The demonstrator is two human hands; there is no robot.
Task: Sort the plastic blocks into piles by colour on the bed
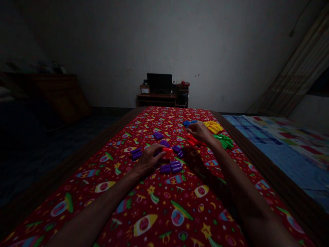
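Note:
Between the thumb and fingers of my left hand [149, 157] is a short red plastic tube piece [168, 150], held low over the patterned cloth. Around it lie purple tube pieces in small side-by-side groups: one purple group [136, 154] left of the hand, another purple group [158, 136] beyond it, and a nearer purple group [176, 166]. My right hand [199, 132] is over a red pile [192, 140], its fingers curled together and pointing left. Whatever those fingertips hold, if anything, is hidden.
Past the right hand lie blue pieces [189, 123], a yellow pile [214, 127] and a green pile [225, 141]. A red rocket-print cloth [154, 212] covers the long table. A monitor [159, 82] stands on a desk by the far wall. The room is dim.

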